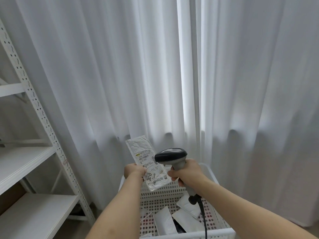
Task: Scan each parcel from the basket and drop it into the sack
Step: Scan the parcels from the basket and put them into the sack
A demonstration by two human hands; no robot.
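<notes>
Low in the frame sits the white basket (214, 178) with more parcels (164, 223) inside. Above it, the left hand (133, 171) pinches a flat parcel (148, 163) by its edge. It looks light, soft and crinkly. Just beside it, the right hand (186, 171) grips the scanner (170, 156).

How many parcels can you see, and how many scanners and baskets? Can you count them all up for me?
Parcels: 4, one in the left hand at, three in the basket at
Scanners: 1, in the right hand
Baskets: 1
Total: 6
</notes>
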